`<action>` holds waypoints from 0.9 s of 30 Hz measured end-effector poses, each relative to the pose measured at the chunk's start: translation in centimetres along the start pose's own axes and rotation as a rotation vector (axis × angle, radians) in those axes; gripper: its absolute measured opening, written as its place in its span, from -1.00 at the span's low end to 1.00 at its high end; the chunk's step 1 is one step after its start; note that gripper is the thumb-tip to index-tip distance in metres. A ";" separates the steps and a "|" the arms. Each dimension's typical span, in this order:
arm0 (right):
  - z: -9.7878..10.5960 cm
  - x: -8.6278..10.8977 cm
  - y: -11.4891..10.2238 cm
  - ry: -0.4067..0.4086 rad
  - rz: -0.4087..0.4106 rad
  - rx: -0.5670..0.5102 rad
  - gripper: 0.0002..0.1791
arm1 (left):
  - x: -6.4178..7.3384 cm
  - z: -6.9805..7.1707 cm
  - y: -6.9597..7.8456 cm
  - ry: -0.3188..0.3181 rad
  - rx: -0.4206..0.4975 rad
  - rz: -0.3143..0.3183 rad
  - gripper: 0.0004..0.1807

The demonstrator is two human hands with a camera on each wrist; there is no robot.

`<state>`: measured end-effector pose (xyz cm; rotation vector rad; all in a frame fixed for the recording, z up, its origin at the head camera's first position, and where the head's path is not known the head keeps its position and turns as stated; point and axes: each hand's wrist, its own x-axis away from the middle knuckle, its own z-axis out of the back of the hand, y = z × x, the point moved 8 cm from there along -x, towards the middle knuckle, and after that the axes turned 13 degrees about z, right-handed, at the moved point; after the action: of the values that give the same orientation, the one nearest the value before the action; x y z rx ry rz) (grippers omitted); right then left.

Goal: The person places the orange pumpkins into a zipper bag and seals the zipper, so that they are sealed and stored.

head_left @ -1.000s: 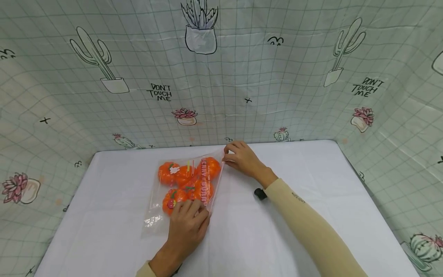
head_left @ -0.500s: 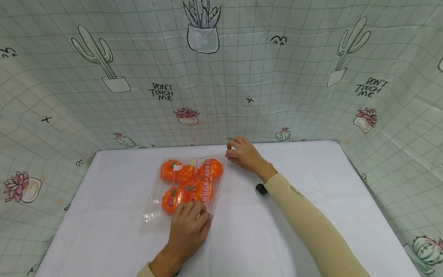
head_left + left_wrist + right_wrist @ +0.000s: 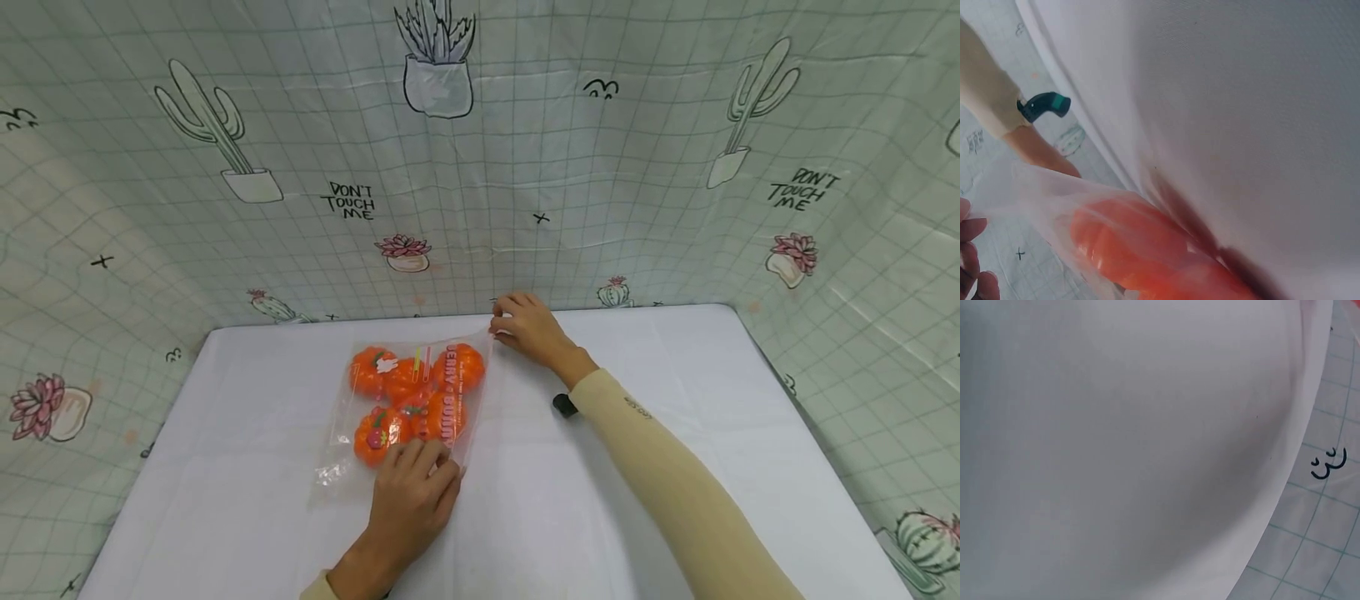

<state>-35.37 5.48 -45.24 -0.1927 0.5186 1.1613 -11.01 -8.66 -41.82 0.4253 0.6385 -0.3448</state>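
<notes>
A clear zip bag (image 3: 339, 433) with pink lettering lies on the white table in the head view. Several orange pumpkins (image 3: 381, 435) with green stems are inside it. My left hand (image 3: 412, 504) pinches the bag's near right corner. At the far right corner, my right hand (image 3: 531, 333) pinches the edge between thumb and fingers. The bag's right edge runs straight between both hands. In the left wrist view, curled fingers (image 3: 969, 250) hold the film, with orange shapes (image 3: 1129, 237) behind the plastic. The right wrist view shows neither fingers nor the held corner.
The white table (image 3: 637, 350) ends at a back edge close beyond the right hand. Behind it hangs a grid-patterned cloth (image 3: 480, 183) with cactus drawings. A small black device (image 3: 565, 406) shows at the right wrist.
My right hand has shifted slightly away and to the right, still pinching the bag's corner. The bag has slid a little to the right. My left hand stays nearly in place.
</notes>
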 end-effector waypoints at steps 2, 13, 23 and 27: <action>0.0 0.0 0.0 0.003 -0.026 0.009 -0.91 | 0.0 -0.2 -0.1 -0.009 -0.011 0.005 -0.62; -0.8 1.5 0.3 -0.066 -0.316 -0.168 -0.63 | -0.2 -1.0 -0.4 -0.052 -0.070 0.026 -0.66; -0.1 5.0 -0.4 -0.073 -0.544 -0.351 -0.57 | 0.0 -1.8 -0.5 -0.116 -0.096 -0.003 -0.62; 0.9 6.5 -1.0 -0.034 -0.550 -0.337 -0.57 | 0.1 -1.5 -0.9 -0.131 -0.084 -0.008 -0.59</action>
<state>-32.23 10.79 -47.72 -0.5681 0.2115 0.7020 -12.07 -8.71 -43.19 0.3175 0.5249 -0.3489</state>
